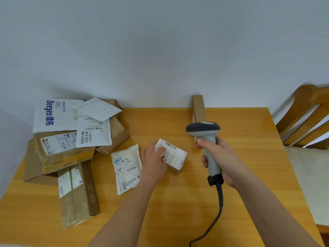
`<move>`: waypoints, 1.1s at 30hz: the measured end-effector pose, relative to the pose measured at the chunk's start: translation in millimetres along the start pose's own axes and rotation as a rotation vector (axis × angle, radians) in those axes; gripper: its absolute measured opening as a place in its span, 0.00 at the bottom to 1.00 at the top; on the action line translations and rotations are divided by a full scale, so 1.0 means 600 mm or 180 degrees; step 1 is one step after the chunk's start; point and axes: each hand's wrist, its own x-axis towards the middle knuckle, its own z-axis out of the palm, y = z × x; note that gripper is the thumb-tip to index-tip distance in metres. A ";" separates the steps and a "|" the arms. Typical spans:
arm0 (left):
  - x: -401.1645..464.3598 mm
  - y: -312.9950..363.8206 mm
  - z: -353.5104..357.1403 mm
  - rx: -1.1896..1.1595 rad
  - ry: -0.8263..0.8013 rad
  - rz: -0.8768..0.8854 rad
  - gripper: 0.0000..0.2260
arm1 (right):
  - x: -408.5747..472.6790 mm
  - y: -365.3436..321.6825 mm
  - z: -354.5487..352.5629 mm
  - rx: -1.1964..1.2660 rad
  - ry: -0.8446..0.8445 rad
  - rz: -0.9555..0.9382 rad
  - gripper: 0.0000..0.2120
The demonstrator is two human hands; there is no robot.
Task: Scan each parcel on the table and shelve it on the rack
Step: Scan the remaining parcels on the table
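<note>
A small cardboard box [175, 155] with a white barcode label on top lies in the middle of the wooden table [178, 202]. My left hand [154, 157] rests on the box's left part with straight fingers laid over the label. To the right, my right hand [219, 157] grips the handle of a grey barcode scanner [206, 138]. The scanner's dark head hangs above the table just right of the box, and its cable [216, 216] trails toward the near edge. A flat white padded parcel [127, 168] lies left of my left hand.
A pile of parcels covers the table's left side: a white Deeyeo mailer [53, 115], white mailers [94, 132], a taped brown box [62, 152] and a long brown box [78, 195]. A narrow cardboard box [198, 111] stands against the wall. A wooden chair [302, 118] stands at right.
</note>
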 end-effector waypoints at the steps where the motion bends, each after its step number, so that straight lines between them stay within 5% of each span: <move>1: -0.010 0.003 0.001 -0.0297 0.0138 -0.0347 0.19 | -0.003 0.000 0.003 -0.0014 -0.0005 0.0002 0.12; 7: -0.016 0.025 0.021 -0.1467 0.0070 -0.1597 0.42 | -0.013 -0.004 0.014 -0.0214 -0.0203 0.0016 0.10; 13: 0.016 0.044 0.015 -0.1889 -0.0019 -0.2124 0.43 | -0.018 -0.011 0.015 -0.0411 -0.0353 0.0064 0.14; 20: 0.022 0.042 0.039 -0.3880 -0.0615 -0.3161 0.17 | -0.023 -0.029 0.021 -0.0594 -0.0602 0.0180 0.15; 33: 0.052 0.036 0.059 -0.3975 -0.0601 -0.3564 0.13 | -0.024 -0.069 0.026 -0.1194 -0.0917 0.0061 0.13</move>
